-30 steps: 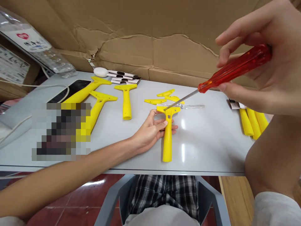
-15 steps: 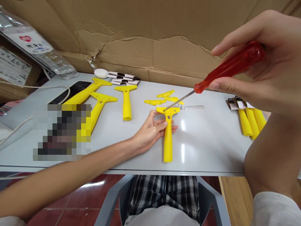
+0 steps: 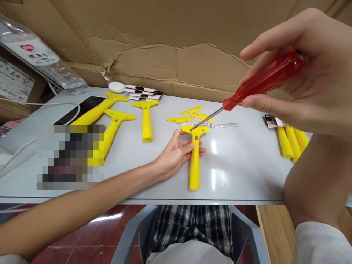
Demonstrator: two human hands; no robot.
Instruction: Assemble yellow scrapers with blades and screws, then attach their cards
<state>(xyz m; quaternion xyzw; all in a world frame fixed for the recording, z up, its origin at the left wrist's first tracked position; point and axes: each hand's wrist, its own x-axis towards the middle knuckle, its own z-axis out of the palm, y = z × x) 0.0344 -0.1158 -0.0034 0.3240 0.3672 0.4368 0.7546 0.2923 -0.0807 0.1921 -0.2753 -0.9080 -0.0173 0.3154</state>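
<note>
Head view: we record a yellow plastic scraper handle [image 3: 195, 165] on the grey tabletop [image 3: 242, 176], long axis running away from us, wrapped at the neck by the left hand [image 3: 174, 156] in a loose grip. The right hand [image 3: 321, 77] grips a red-handled screwdriver [image 3: 264, 79], its tip over the scraper's head [image 3: 199, 129]; we cannot tell whether they touch.

The right hand [image 3: 321, 84] could pass between the yellow scraper [image 3: 194, 165] and the yellow handles [image 3: 284, 143].
</note>
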